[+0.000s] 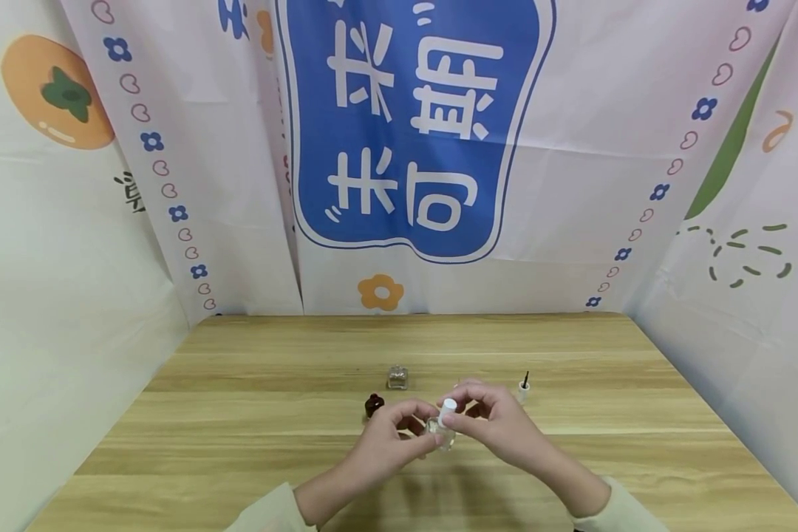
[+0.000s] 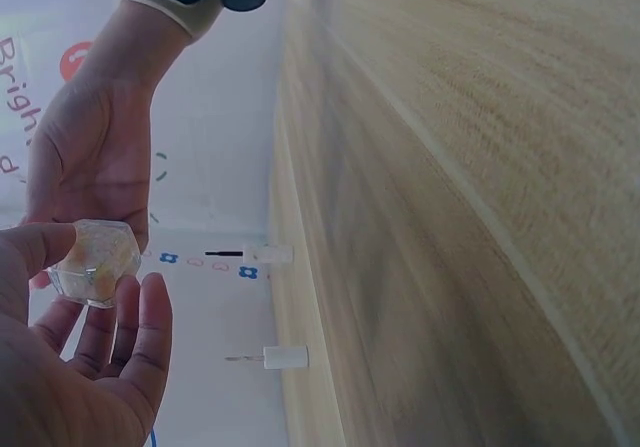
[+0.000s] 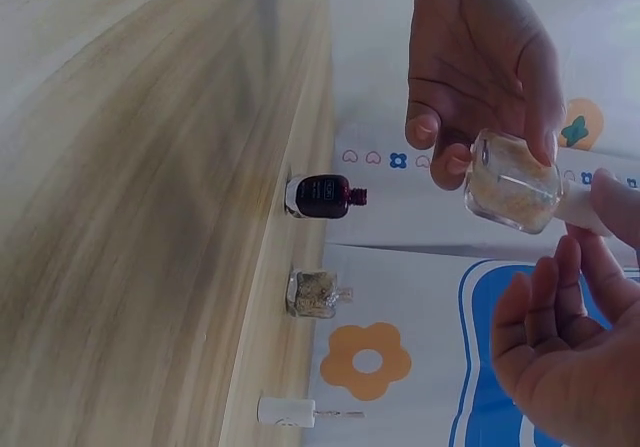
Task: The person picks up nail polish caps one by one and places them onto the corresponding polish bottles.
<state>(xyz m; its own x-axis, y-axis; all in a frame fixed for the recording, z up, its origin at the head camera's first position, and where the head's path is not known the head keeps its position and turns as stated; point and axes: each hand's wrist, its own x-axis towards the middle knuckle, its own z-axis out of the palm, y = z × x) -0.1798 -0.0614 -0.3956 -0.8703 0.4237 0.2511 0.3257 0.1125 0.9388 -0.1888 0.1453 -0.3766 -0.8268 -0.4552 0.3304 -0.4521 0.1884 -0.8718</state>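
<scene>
Left hand (image 1: 389, 436) pinches a clear glitter bottle (image 1: 441, 434) above the table (image 1: 239, 414); right hand (image 1: 488, 417) at 3 o'clock pinches its white cap (image 1: 448, 411); dark bottle (image 1: 374, 405) at 10 o'clock, brush cap (image 1: 522, 389) at 2 o'clock

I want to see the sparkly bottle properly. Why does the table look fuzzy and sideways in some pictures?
Head view: table sharp and level, backdrop bowed by the wide lens. Left wrist view: camera turned sideways, wood smeared close up, glitter bottle slightly soft. Right wrist view: near wood blurred, glitter bottle clearest, against a bright backdrop.
</scene>
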